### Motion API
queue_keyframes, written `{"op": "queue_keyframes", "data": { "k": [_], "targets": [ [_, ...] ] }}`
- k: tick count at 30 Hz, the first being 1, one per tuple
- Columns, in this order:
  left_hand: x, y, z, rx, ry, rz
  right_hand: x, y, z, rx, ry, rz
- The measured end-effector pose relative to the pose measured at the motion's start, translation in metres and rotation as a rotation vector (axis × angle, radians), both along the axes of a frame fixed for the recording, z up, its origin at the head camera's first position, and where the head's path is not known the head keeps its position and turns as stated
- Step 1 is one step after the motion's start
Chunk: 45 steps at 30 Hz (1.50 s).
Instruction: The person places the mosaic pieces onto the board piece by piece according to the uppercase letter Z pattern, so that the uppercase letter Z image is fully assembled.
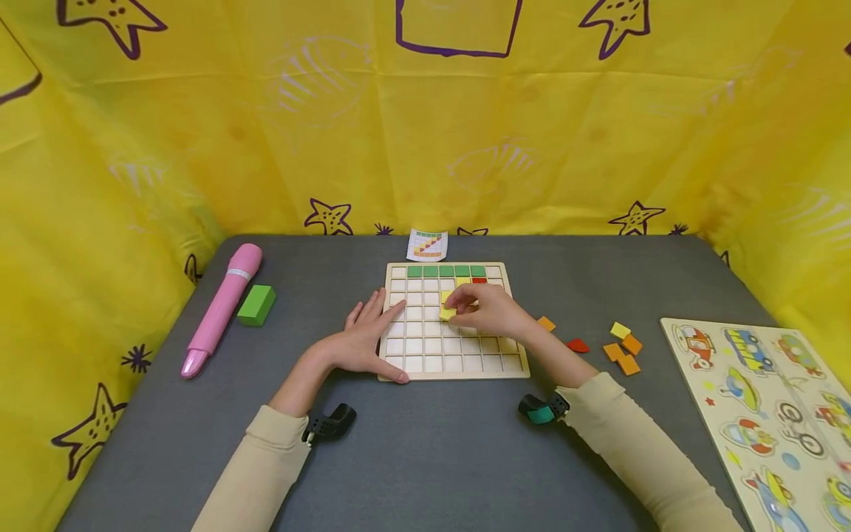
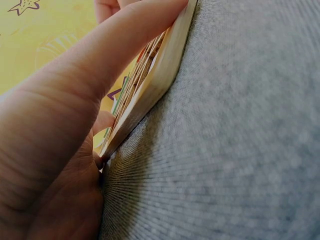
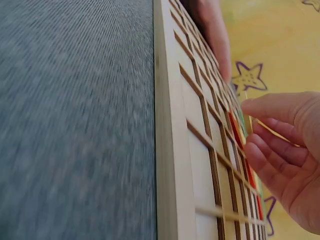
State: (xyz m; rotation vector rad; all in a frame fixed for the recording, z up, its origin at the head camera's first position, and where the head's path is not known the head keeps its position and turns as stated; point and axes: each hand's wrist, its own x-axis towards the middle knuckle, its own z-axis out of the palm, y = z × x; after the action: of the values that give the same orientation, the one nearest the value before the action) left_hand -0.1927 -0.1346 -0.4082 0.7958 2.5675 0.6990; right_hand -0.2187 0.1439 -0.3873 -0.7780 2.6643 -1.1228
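A wooden grid board (image 1: 415, 343) lies on the table, with a row of green tiles (image 1: 431, 271) along its far side. Below them sit yellow tiles (image 1: 462, 281) and a red tile (image 1: 479, 281). My right hand (image 1: 488, 309) is over the board, pinching a yellow square tile (image 1: 448, 315) between thumb and fingertips. Its fingers (image 3: 270, 155) hide the tile in the right wrist view. At the board's left edge, my left hand (image 1: 359, 343) spreads its fingers, its thumb (image 2: 145, 22) resting at the near edge.
A small pattern card (image 1: 427, 245) lies behind the board. Loose orange tiles (image 1: 628, 364), a yellow one (image 1: 620, 330) and a red one (image 1: 578, 345) lie to the right. A picture puzzle board (image 1: 764, 414) is at far right; a pink pen-shaped object (image 1: 222, 314) and green block (image 1: 256, 305) are left.
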Motion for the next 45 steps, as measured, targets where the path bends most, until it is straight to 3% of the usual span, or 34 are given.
{"op": "queue_keyframes", "data": {
  "k": [7,15,26,35,45],
  "targets": [
    [0.001,0.001,0.001,0.002,-0.002,0.001,-0.003,-0.021,-0.001,0.032,0.088,0.064],
    [0.001,0.002,0.001,0.001,-0.002,-0.001,-0.006,-0.027,-0.004,0.056,0.162,0.078],
    [0.001,0.001,0.002,0.0,-0.006,-0.006,-0.002,-0.022,-0.001,0.069,0.1,0.038],
    [0.002,0.0,0.001,0.0,-0.005,0.005,0.006,0.024,0.007,-0.015,-0.005,-0.028],
    [0.003,0.002,0.003,0.012,0.002,0.011,0.026,0.093,0.008,0.051,-0.017,-0.078]
  ]
}}
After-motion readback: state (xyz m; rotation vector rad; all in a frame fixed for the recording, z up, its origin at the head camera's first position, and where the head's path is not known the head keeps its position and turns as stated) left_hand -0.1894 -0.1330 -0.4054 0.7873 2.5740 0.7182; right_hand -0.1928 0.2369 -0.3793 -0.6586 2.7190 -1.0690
